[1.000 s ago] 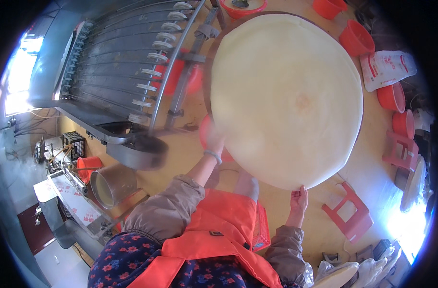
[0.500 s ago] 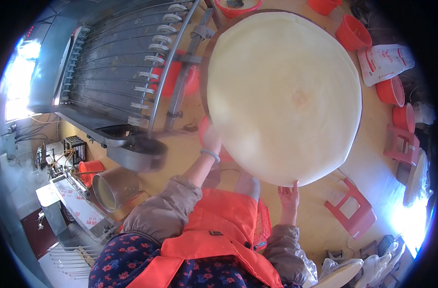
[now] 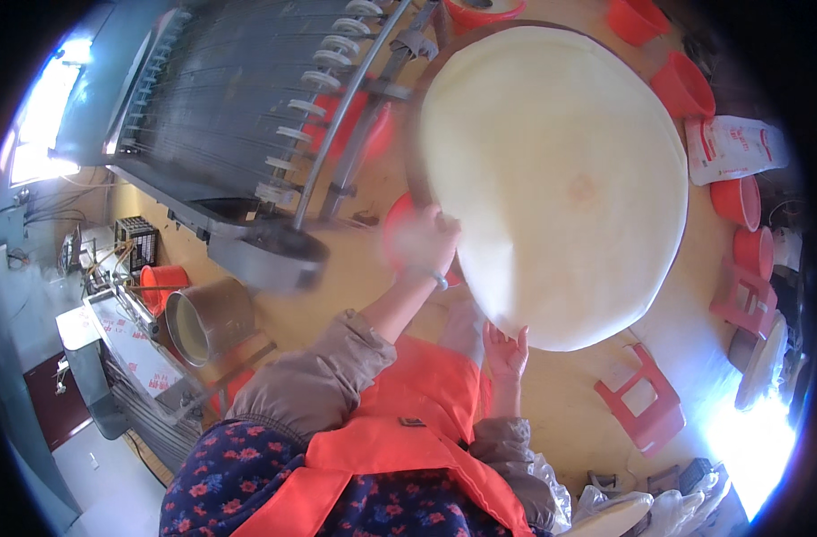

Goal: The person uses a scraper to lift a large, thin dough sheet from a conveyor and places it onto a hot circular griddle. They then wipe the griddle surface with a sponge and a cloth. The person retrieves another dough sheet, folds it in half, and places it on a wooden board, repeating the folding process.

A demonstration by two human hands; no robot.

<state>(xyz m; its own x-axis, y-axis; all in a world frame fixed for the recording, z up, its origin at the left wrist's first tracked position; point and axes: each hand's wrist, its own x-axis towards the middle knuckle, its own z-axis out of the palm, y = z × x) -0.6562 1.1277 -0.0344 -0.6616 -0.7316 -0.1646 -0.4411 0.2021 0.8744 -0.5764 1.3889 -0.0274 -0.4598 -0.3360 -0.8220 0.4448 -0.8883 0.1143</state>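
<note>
A large, round, pale cream sheet [image 3: 561, 197], thin and smooth like dough or a wrapper, lies over a round brown-rimmed board [image 3: 424, 134]. My left hand [image 3: 437, 237] pinches the sheet's left edge, partly veiled by steam; a pale bracelet circles that wrist. Beside its grip the sheet bends in a soft fold. At the lower left edge of the sheet is my right hand [image 3: 507, 352], palm upward, its fingers apart and the tips against the rim. Part of the board is hidden under the sheet.
A dark machine [image 3: 238, 98] with rods and white rollers [image 3: 322, 79] stands at left. Red basins [image 3: 683, 85] and a white printed sack [image 3: 735, 146] line the right. A red stool [image 3: 646, 403] is at lower right, a metal pot [image 3: 210, 320] at lower left.
My right hand has slid left along the sheet's lower edge, its fingers parting. My left hand and the sheet's left edge have shifted slightly, and a fold shows there. The whole view has turned a little.
</note>
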